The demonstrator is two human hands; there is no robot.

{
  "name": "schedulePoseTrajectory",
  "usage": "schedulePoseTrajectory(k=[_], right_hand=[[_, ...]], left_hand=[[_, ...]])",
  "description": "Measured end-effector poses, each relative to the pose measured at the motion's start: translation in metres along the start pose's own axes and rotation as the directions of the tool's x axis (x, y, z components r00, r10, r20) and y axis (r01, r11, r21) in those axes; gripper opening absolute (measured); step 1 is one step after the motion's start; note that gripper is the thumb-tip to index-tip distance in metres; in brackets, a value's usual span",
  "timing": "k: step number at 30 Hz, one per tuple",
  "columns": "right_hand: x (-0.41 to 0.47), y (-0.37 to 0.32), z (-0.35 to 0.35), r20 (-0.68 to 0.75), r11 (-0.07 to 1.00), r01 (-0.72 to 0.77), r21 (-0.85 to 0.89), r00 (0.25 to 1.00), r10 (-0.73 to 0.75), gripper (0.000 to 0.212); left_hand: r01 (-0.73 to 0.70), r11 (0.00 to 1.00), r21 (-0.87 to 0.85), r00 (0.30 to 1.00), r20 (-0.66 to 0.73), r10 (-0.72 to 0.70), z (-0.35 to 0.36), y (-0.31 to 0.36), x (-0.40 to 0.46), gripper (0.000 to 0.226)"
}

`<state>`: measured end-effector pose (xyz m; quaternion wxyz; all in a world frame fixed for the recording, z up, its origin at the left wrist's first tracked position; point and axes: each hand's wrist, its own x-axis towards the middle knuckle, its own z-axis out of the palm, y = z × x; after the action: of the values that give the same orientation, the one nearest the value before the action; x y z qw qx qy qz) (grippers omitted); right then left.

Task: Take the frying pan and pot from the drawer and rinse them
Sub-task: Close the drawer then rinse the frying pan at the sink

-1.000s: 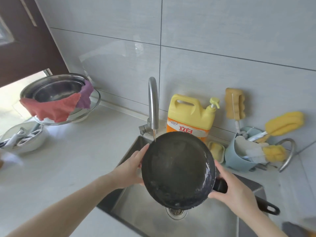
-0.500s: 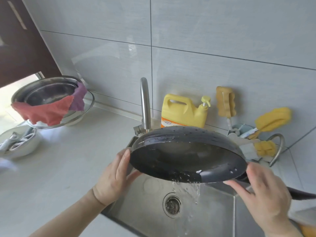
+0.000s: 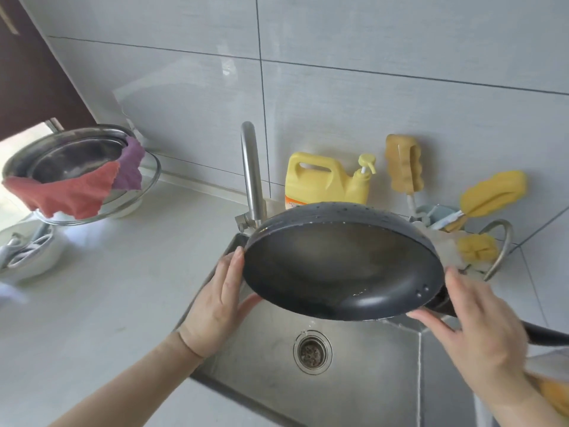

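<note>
Presently the frying pan [image 3: 341,266] is held tilted above the steel sink [image 3: 264,359], its dark inside facing the viewer and its near rim lowest, over the drain [image 3: 312,352]. Drops of water cling to the raised far rim, and a thin trickle falls from the low edge.

The left hand [image 3: 220,300] supports the pan's left edge: its fingers [image 3: 235,260] lie straight up against the rim while the thumb reaches beneath, so the hand cups rather than clenches. The right hand [image 3: 480,328] is at the pan's right side where the black handle [image 3: 545,332] leaves the bowl; its fingers are spread and loosely extended, touching the rim. Motion blur there means I cannot say for certain whether any finger hooks the handle.

Behind the pan stands the curved steel tap [image 3: 252,174]. Just right of it a yellow detergent jug [image 3: 323,180] with a pump top sits against the tiled wall; its orange label is mostly hidden by the pan and no writing can be read. Yellow sponge brushes [image 3: 492,194] stand in a pale blue holder further right.

On the worktop [image 3: 123,288] to the left, a steel bowl [image 3: 70,155] carries a red cloth [image 3: 67,192] and a purple cloth [image 3: 131,164] draped over its rim.
</note>
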<state>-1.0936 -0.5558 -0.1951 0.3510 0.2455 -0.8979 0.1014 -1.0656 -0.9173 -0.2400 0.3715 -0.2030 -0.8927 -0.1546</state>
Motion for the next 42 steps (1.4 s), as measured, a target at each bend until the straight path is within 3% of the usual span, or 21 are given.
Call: schedulePoseTrajectory(k=[3,5,8,11,14,21,24,27,30,33,35,38,42], right_hand=[[-0.022,-0.004,0.018,0.286,0.988,-0.139,0.062,0.951,0.116,0.093],[-0.040,-0.006,0.032,0.517,0.949,-0.304,0.082,0.827,0.220,0.112],[-0.072,-0.001,0.058,0.728,0.885,-0.461,0.062,0.627,0.275,0.117],[-0.108,0.006,0.088,0.843,0.844,-0.536,0.014,0.461,0.279,0.111],[-0.123,0.005,0.116,0.906,0.823,-0.567,-0.016,0.340,0.252,0.106],[-0.152,-0.004,0.179,0.955,0.817,-0.576,-0.023,0.230,0.189,0.104],[-0.177,-0.006,0.199,0.956,0.765,-0.643,-0.023,0.209,0.205,0.106],[-0.203,-0.006,0.212,0.948,0.705,-0.709,-0.025,0.207,0.242,0.109],[-0.219,-0.008,0.219,0.938,0.659,-0.751,-0.027,0.209,0.277,0.109],[-0.226,-0.010,0.226,0.926,0.618,-0.786,-0.007,0.228,0.301,0.110],[-0.229,-0.010,0.229,0.919,0.598,-0.801,-0.008,0.230,0.320,0.112],[-0.231,-0.012,0.231,0.913,0.570,-0.821,0.016,0.245,0.327,0.111],[-0.236,-0.016,0.229,0.909,0.547,-0.837,0.033,0.253,0.331,0.113]], left_hand=[[0.216,0.968,-0.129,0.946,0.272,-0.175,0.028,0.003,-0.025,0.105],[0.384,0.907,-0.171,0.841,0.470,-0.268,0.048,0.002,-0.046,0.120],[0.549,0.821,-0.158,0.664,0.678,-0.314,0.074,-0.002,-0.072,0.128],[0.614,0.779,-0.127,0.494,0.832,-0.254,0.094,-0.004,-0.088,0.127],[0.677,0.736,-0.032,0.301,0.924,-0.237,0.117,-0.015,-0.110,0.129],[0.851,0.503,0.154,0.024,0.943,-0.331,0.158,-0.043,-0.165,0.116],[0.857,0.488,0.167,-0.010,0.951,-0.309,0.172,-0.050,-0.179,0.118],[0.881,0.456,0.125,0.024,0.951,-0.307,0.186,-0.046,-0.178,0.100],[0.882,0.455,0.124,0.012,0.959,-0.285,0.193,-0.045,-0.179,0.100],[0.897,0.386,0.215,-0.067,0.929,-0.363,0.185,-0.050,-0.177,0.082],[0.910,0.315,0.270,-0.076,0.854,-0.514,0.171,-0.053,-0.167,0.061],[0.983,0.134,0.126,0.031,0.604,-0.796,0.144,-0.065,-0.133,0.043],[0.954,0.217,-0.206,0.282,0.379,-0.881,0.118,-0.085,-0.056,0.034]])
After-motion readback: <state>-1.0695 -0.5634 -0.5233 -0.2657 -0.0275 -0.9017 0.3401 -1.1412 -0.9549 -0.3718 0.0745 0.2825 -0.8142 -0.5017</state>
